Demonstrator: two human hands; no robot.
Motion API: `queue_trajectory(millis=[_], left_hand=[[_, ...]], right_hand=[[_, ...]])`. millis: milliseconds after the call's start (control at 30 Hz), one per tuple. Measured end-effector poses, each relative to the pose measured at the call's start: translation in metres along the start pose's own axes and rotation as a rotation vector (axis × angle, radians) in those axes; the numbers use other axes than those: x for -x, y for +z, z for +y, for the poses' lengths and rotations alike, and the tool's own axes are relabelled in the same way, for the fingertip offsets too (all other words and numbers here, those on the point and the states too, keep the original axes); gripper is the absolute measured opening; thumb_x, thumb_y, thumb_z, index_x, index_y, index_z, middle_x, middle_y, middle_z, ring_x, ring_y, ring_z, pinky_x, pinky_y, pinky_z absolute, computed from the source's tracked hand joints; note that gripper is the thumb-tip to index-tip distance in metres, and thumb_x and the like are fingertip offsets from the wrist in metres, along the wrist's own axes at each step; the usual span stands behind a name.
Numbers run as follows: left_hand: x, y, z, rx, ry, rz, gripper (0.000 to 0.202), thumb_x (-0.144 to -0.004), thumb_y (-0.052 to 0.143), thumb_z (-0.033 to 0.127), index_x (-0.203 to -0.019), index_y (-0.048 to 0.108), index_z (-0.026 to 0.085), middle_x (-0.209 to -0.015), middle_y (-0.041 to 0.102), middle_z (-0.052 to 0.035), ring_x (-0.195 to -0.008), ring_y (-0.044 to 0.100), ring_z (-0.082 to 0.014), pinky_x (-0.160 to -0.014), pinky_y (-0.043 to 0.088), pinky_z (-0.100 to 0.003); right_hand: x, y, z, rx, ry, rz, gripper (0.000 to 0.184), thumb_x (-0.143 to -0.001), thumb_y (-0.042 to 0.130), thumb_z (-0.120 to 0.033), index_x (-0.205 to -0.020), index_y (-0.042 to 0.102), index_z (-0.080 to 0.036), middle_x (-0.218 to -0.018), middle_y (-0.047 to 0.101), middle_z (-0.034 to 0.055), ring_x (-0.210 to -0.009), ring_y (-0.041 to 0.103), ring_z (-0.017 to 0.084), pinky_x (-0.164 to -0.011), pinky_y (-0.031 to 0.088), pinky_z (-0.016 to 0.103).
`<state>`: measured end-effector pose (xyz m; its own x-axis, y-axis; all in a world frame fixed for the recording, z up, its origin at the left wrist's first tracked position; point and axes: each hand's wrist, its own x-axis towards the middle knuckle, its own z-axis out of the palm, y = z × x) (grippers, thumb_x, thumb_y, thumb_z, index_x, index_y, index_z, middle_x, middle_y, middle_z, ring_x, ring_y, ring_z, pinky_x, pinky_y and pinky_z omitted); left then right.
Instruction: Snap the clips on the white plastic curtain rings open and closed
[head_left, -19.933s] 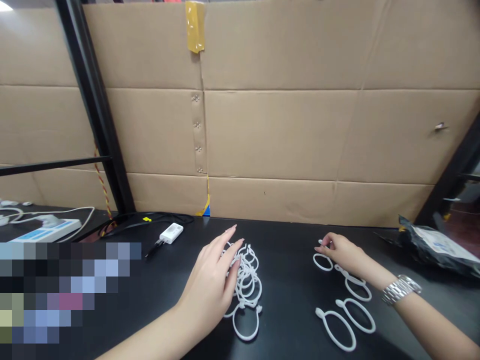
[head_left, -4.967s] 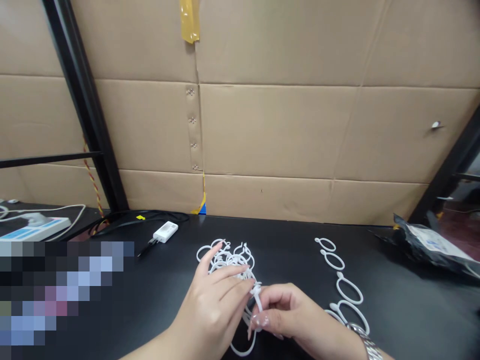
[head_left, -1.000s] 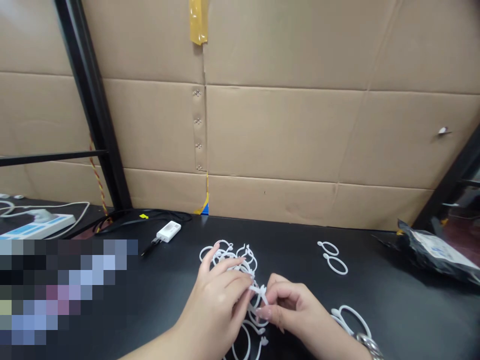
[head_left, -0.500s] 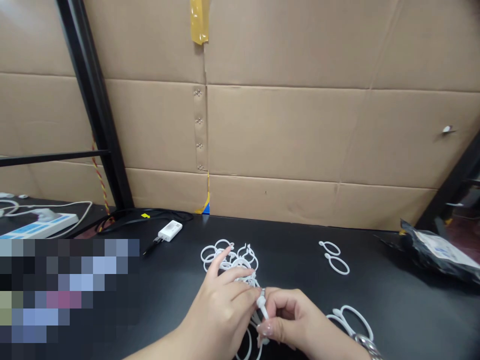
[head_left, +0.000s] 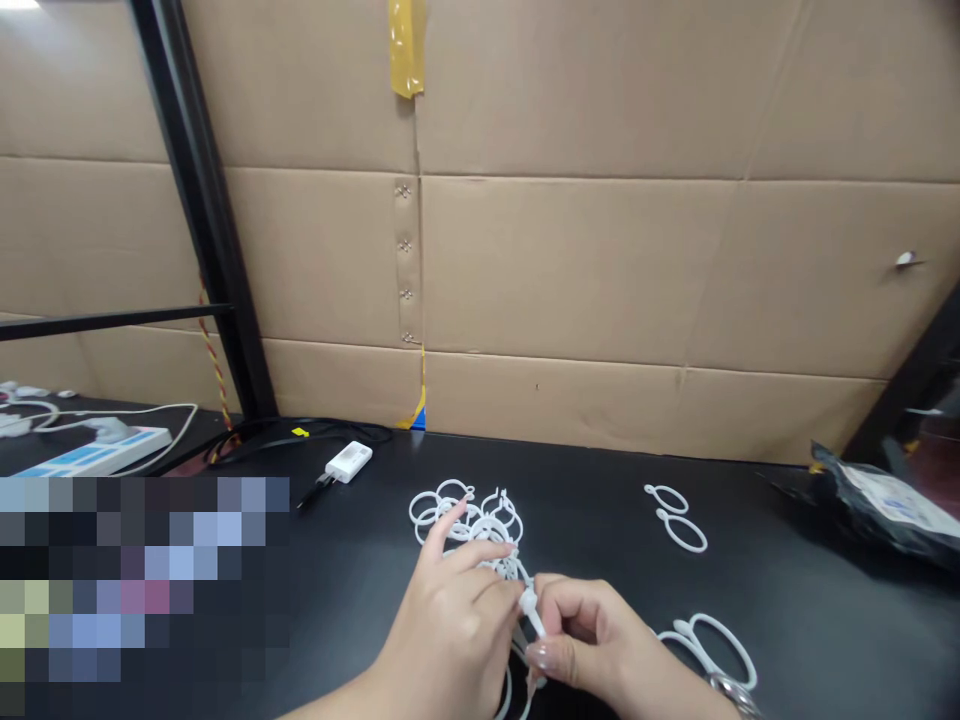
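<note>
Low in the middle of the head view, a white plastic ring (head_left: pixel 530 602) with a small knob-like joint is between my two hands. My left hand (head_left: pixel 457 620) pinches it from the left, its thumb hidden and its other fingers stretched over a pile of white rings (head_left: pixel 442 508). From the right, my right hand (head_left: pixel 592 635) grips the ring's narrow end between thumb and bent fingers. Parts of white loops hang below the hands, and which ring they belong to I cannot tell. The heaped rings have small eyelets and overlap each other.
Two single rings (head_left: pixel 682 532) lie at the right on the black table (head_left: pixel 585 480). More rings (head_left: pixel 724 645) are beside my right wrist. A white adapter (head_left: pixel 349 462), a power strip (head_left: pixel 112 455) and a black plastic package (head_left: pixel 885 505) stand around. Cardboard (head_left: pixel 562 270) walls the back.
The whole view has shifted slightly, so everything appears a little further right. Both hands keep their hold on the ring, with hardly any visible movement.
</note>
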<state>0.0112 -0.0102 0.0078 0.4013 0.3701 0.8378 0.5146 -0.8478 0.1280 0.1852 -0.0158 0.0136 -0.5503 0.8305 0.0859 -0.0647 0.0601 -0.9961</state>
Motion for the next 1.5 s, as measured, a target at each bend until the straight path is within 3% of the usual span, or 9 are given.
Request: queue_trajectory(millis=[167, 467, 667, 800, 933, 1000, 1100, 1300, 1500], left_hand=[[-0.002, 0.001, -0.003, -0.026, -0.097, -0.038, 0.027, -0.083, 0.047, 0.005, -0.061, 0.059, 0.015, -0.057, 0.067, -0.0013, -0.076, 0.068, -0.0206, -0.098, 0.030, -0.057], [-0.011, -0.008, -0.012, -0.043, -0.061, -0.033, 0.015, -0.085, 0.053, 0.010, -0.090, 0.065, 0.019, -0.078, 0.074, -0.0005, -0.083, 0.067, -0.0219, -0.095, 0.035, -0.056], [-0.006, -0.007, -0.012, -0.083, -0.146, -0.073, 0.029, -0.085, 0.055, 0.014, -0.113, 0.060, 0.020, -0.104, 0.070, -0.0050, -0.103, 0.060, -0.0261, -0.095, 0.038, -0.055], [-0.007, -0.009, -0.014, 0.009, -0.288, -0.175, 0.029, -0.087, 0.052, 0.018, -0.114, 0.061, 0.021, -0.111, 0.067, -0.0061, -0.113, 0.055, -0.0273, -0.099, 0.035, -0.055], [-0.018, -0.016, -0.014, 0.360, -0.713, -0.217, 0.024, -0.088, 0.050, 0.029, -0.106, 0.066, 0.025, -0.114, 0.066, -0.0046, -0.111, 0.057, -0.0256, -0.099, 0.040, -0.048], [-0.023, -0.019, -0.015, 0.543, -0.859, -0.176, 0.024, -0.088, 0.051, 0.032, -0.105, 0.067, 0.025, -0.114, 0.067, -0.0039, -0.111, 0.058, -0.0238, -0.099, 0.042, -0.042], [-0.026, -0.020, -0.020, 0.671, -0.912, -0.088, 0.024, -0.087, 0.054, 0.033, -0.104, 0.068, 0.023, -0.113, 0.068, -0.0047, -0.112, 0.058, -0.0234, -0.100, 0.041, -0.038], [-0.022, -0.017, -0.027, 0.740, -0.892, -0.040, 0.022, -0.087, 0.055, 0.028, -0.101, 0.069, 0.020, -0.110, 0.070, -0.0071, -0.107, 0.062, -0.0233, -0.097, 0.044, -0.038], [-0.025, -0.018, -0.028, 0.763, -0.833, -0.042, 0.023, -0.088, 0.051, 0.025, -0.104, 0.066, 0.017, -0.105, 0.072, -0.0081, -0.101, 0.066, -0.0217, -0.091, 0.050, -0.037]], right_hand=[[0.002, 0.004, -0.005, 0.144, -0.054, 0.035, 0.036, -0.072, 0.073, -0.037, -0.056, 0.047, -0.017, -0.069, 0.051, 0.0000, -0.067, 0.046, 0.013, -0.064, 0.037, 0.027], [-0.003, -0.019, -0.004, 0.213, 0.070, 0.189, 0.034, -0.077, 0.066, -0.047, -0.065, 0.055, -0.017, -0.052, 0.039, -0.0075, -0.044, 0.029, 0.006, -0.042, 0.021, 0.021], [-0.002, -0.051, -0.023, 0.847, 0.024, 0.329, 0.030, -0.084, 0.056, -0.045, -0.070, 0.064, -0.019, -0.069, 0.056, -0.0005, -0.064, 0.051, 0.013, -0.061, 0.040, 0.024], [-0.001, -0.090, -0.026, 1.099, 0.108, 0.463, 0.032, -0.086, 0.048, -0.049, -0.085, 0.065, -0.022, -0.078, 0.064, 0.0031, -0.070, 0.058, 0.018, -0.064, 0.042, 0.028], [0.014, -0.154, -0.021, 1.231, 0.339, 0.675, 0.026, -0.078, 0.056, -0.043, -0.073, 0.060, -0.018, -0.069, 0.063, 0.0089, -0.063, 0.059, 0.026, -0.056, 0.038, 0.033], [0.023, -0.180, -0.017, 1.239, 0.448, 0.690, 0.027, -0.073, 0.061, -0.042, -0.061, 0.055, -0.019, -0.062, 0.063, 0.0092, -0.058, 0.059, 0.026, -0.052, 0.036, 0.032], [0.029, -0.199, -0.011, 1.190, 0.495, 0.617, 0.029, -0.068, 0.065, -0.042, -0.056, 0.051, -0.020, -0.056, 0.062, 0.0055, -0.055, 0.058, 0.023, -0.051, 0.036, 0.029], [0.024, -0.195, -0.003, 1.027, 0.448, 0.501, 0.022, -0.062, 0.068, -0.034, -0.055, 0.052, -0.020, -0.052, 0.058, 0.0004, -0.052, 0.052, 0.017, -0.052, 0.036, 0.027], [0.024, -0.164, -0.034, 0.802, 0.330, 0.431, 0.028, -0.075, 0.060, -0.043, -0.064, 0.061, -0.017, -0.060, 0.056, 0.0014, -0.053, 0.045, 0.014, -0.052, 0.034, 0.027]])
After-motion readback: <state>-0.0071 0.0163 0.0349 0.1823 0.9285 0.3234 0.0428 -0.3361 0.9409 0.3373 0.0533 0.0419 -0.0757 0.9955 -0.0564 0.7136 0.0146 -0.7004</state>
